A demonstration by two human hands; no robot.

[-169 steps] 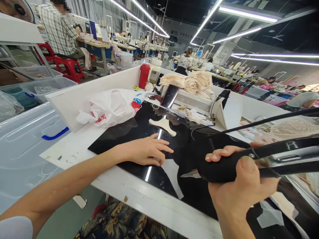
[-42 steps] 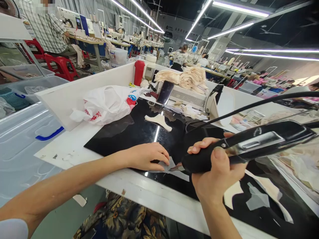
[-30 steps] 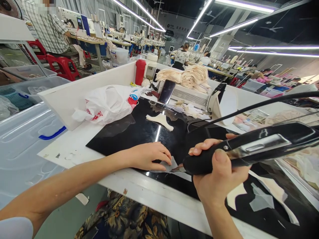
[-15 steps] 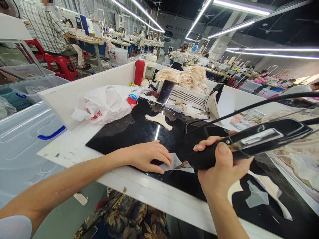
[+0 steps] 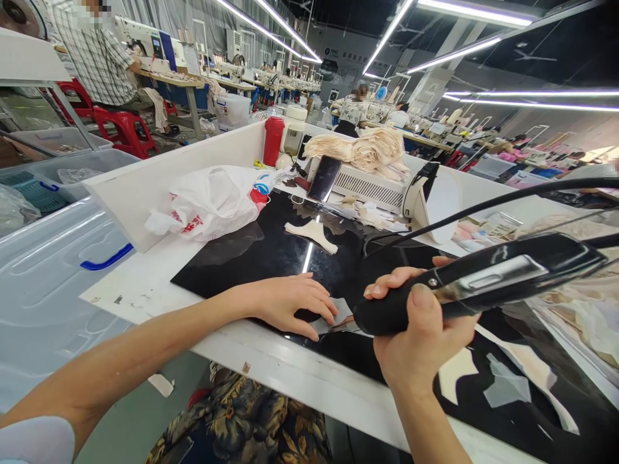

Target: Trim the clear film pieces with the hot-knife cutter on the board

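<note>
Right hand (image 5: 425,325) grips the tool (image 5: 503,277) over the mat (image 5: 275,258), long axis slanting, tip (image 5: 343,323) toward half past eight; at its nine o'clock, left hand (image 5: 285,303), loosely open, hides part of the film (image 5: 341,307)

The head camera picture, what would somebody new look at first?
Probably the big black tool in the right hand, pointing toward a thin pale piece beside the left hand. Then maybe the crumpled white bag at the left of the white table, with a red container farther back.
</note>
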